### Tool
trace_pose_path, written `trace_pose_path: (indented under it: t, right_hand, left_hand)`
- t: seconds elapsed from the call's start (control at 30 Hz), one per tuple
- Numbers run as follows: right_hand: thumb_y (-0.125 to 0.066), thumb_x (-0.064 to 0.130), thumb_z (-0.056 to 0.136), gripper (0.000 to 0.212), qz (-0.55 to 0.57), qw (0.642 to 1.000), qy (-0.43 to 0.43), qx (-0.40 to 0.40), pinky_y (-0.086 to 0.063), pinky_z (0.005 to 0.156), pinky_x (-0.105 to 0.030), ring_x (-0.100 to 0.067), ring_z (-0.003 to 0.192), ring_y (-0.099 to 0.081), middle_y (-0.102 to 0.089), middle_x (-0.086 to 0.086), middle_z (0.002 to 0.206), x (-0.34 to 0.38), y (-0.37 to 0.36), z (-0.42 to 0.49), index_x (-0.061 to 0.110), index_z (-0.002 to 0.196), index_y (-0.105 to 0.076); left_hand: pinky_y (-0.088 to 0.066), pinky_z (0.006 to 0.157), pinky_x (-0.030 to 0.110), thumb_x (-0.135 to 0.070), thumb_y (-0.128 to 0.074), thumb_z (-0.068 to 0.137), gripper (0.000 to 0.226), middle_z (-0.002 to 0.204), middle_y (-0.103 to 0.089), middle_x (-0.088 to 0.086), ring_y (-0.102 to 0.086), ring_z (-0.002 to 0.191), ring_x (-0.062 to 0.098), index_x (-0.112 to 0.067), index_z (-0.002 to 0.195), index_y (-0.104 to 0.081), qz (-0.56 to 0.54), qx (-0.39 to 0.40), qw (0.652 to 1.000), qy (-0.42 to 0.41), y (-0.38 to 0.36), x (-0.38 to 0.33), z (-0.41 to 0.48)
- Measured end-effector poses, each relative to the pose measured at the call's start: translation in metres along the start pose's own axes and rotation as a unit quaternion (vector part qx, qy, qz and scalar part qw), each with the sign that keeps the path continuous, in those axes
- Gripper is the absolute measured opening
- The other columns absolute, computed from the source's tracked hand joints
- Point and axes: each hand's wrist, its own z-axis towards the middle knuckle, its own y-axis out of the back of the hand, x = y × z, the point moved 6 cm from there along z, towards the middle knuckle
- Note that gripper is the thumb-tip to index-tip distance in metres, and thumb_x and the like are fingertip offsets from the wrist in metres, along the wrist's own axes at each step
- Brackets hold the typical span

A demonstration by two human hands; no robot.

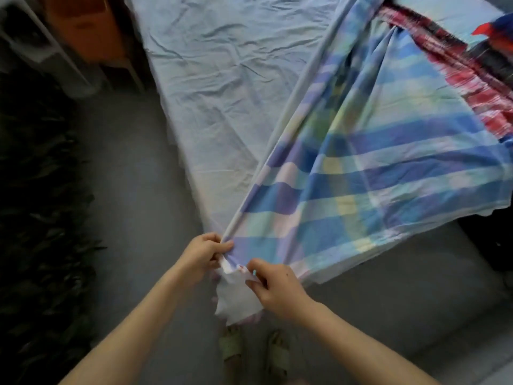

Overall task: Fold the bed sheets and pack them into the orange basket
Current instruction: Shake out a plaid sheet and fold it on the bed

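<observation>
The left hand is pinching the gathered corner of the blue, yellow and pink checked cotton bed sheet. The right hand, just beside it, is gripping the white underside of the same corner, so both hands are clamped on cloth. The sheet is fanning out ahead and to the right of the hands, lying over the wrinkled pale blue mattress cover. The person seems to be matching corners for a first fold. Doing it well is going to call for setting the two hems edge to edge between the hands, then drawing the cloth taut so the long crease is running straight. Far ahead of the left hand a blurred orange shape is sitting — possibly the orange basket — well apart from the sheet.
</observation>
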Motion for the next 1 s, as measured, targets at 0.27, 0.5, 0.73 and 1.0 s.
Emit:
trace_pose_path:
  t: [0.27, 0.5, 0.73, 1.0]
  right_hand:
    - [-0.051, 0.027, 0.095, 0.016, -0.074, 0.993, -0.072, 0.064, -0.026, 0.056, -0.028, -0.035, 0.084, -0.059, -0.066, -0.013, 0.090, -0.084, -0.105, 0.054, 0.014, 0.104, -0.053]
    - [-0.053, 0.024, 0.084, 0.015, -0.097, 0.992, -0.035, 0.067, -0.024, 0.050, -0.028, -0.038, 0.061, -0.056, -0.060, -0.012, 0.064, -0.126, -0.157, 0.064, 0.010, 0.089, -0.054]
    - [-0.056, 0.019, 0.080, 0.012, -0.062, 0.997, 0.010, 0.053, -0.033, 0.045, -0.030, -0.036, 0.049, -0.051, -0.050, -0.006, 0.052, -0.112, -0.163, 0.055, 0.020, 0.085, -0.045]
    - [-0.058, 0.008, 0.085, 0.026, 0.007, 0.998, 0.067, -0.013, -0.022, 0.049, -0.024, -0.016, 0.053, -0.034, -0.038, 0.012, 0.051, -0.030, -0.104, 0.026, 0.029, 0.092, -0.044]
  left_hand:
    - [-0.041, 0.049, 0.020, 0.008, -0.048, 0.090, 0.017, 0.069, -0.058, 0.011, -0.051, 0.057, 0.016, 0.003, 0.099, -0.061, -0.030, -0.167, 0.980, 0.103, 0.054, 0.163, 0.087]
    - [-0.054, 0.070, 0.037, 0.014, -0.041, 0.084, 0.038, 0.104, -0.060, 0.011, -0.060, 0.090, 0.028, -0.002, 0.116, -0.055, 0.030, -0.065, 0.983, 0.169, 0.028, 0.264, 0.140]
    - [-0.045, 0.058, 0.024, -0.007, -0.073, 0.060, 0.043, 0.093, -0.062, 0.008, -0.057, 0.080, 0.020, -0.006, 0.102, -0.063, 0.089, 0.048, 0.965, 0.241, 0.020, 0.296, 0.124]
    - [-0.052, 0.087, 0.038, -0.025, -0.071, 0.077, 0.026, 0.102, -0.068, 0.009, -0.064, 0.091, 0.024, -0.009, 0.097, -0.064, 0.146, 0.015, 0.977, 0.152, 0.031, 0.269, 0.061]
